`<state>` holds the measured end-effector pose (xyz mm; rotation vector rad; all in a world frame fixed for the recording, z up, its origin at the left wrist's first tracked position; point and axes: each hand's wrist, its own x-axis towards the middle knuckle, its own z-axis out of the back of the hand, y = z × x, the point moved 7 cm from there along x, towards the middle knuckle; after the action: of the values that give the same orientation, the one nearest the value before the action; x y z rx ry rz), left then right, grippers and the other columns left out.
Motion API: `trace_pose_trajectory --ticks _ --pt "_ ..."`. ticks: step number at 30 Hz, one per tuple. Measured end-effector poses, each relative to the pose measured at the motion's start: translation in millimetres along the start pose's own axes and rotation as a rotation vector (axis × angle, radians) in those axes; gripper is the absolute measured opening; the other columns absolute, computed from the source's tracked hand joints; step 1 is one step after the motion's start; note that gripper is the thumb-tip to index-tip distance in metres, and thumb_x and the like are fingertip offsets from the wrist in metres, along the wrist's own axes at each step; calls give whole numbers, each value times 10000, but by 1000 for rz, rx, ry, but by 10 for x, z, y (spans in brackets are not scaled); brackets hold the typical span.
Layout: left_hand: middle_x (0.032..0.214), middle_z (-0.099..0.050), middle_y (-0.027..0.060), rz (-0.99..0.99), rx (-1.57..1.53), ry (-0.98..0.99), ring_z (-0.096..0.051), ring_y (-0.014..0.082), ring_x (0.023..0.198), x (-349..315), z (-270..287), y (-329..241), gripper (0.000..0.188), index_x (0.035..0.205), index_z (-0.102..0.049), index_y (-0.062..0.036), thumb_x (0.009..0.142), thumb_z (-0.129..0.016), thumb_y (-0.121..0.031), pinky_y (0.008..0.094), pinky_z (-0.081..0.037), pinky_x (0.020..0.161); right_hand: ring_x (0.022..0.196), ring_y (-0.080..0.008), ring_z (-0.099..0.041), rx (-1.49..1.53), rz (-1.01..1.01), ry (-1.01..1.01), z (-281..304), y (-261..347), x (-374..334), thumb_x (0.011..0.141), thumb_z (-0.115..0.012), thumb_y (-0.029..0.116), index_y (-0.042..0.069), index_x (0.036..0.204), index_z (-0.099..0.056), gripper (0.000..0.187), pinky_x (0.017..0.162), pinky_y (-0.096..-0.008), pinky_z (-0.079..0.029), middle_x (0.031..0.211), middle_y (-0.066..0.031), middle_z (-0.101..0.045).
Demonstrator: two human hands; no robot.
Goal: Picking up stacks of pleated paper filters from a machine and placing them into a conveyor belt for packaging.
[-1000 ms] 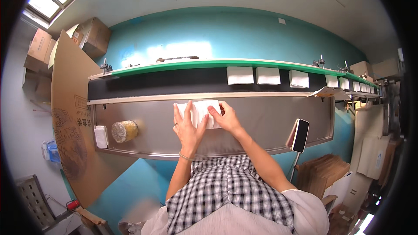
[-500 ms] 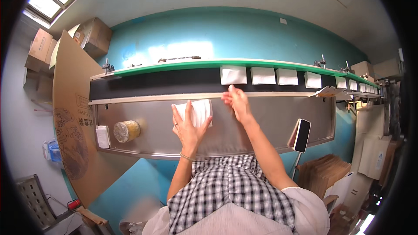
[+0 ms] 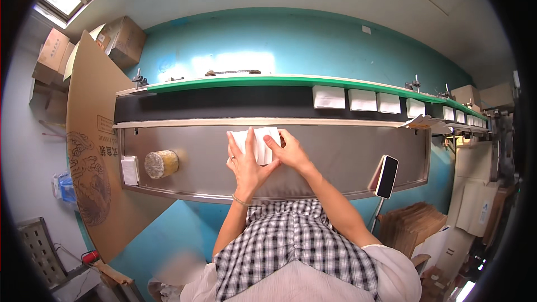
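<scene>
Over the metal work surface I hold a small stack of white folded tissues (image 3: 262,144). My left hand (image 3: 245,162) grips its left side, fingers laid over the face and thumb along the lower edge. At the stack's right side is my right hand (image 3: 292,152), its thumb on the face and its other fingers partly hidden at the edge. Beyond my hands, a black conveyor belt (image 3: 224,103) carries several similar white tissue stacks (image 3: 329,98) in a row toward the right.
A yellowish taped cylinder (image 3: 161,164) and a small pile of white paper pieces (image 3: 130,170) stand at the left of the metal tray (image 3: 347,156). At its right front, a phone (image 3: 387,177) is on a stand. A large cardboard sheet (image 3: 92,151) rises on the left; flattened cartons (image 3: 413,226) lie lower right.
My right hand has come back from near the belt to the stack and taken hold of it. The white stacks on the belt have shifted to the right.
</scene>
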<state>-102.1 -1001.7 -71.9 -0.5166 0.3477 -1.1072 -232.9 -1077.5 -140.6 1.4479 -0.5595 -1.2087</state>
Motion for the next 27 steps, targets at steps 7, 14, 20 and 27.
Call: trace_pose_trajectory --ticks 7,14,20,27 --pt "1569 -108 327 63 -52 6 -266 501 1393 35 -2 77 1002 1508 -391 -237 669 -830 -566 622 -289 1036 789 -95 -592 195 -61 5 34 -139 -54 1001 -592 363 -15 1079 -637 389 700 -269 -494 911 -42 -668" --pt "1569 -119 329 27 -82 80 -312 520 1371 38 -12 -39 1027 1512 -380 -261 646 -861 -534 612 -303 1052 811 -112 -619 35 -2 -55 102 -135 86 988 -605 347 -37 1087 -639 398 701 -262 -502 922 -69 -685" --pt "1571 -120 312 58 -41 46 -286 499 1382 29 -10 33 996 1522 -356 -282 682 -837 -512 618 -324 1026 773 -131 -644 126 -210 129 82 -287 -160 947 -632 249 -35 1079 -646 313 662 -281 -528 932 -60 -690" --pt "1546 -207 325 47 -68 29 -337 511 1368 45 -38 4 910 1498 -404 -251 723 -830 -463 594 -345 1046 763 -136 -668 678 -77 -301 746 -431 282 993 -610 237 15 1095 -579 246 638 -259 -540 915 -65 -678"
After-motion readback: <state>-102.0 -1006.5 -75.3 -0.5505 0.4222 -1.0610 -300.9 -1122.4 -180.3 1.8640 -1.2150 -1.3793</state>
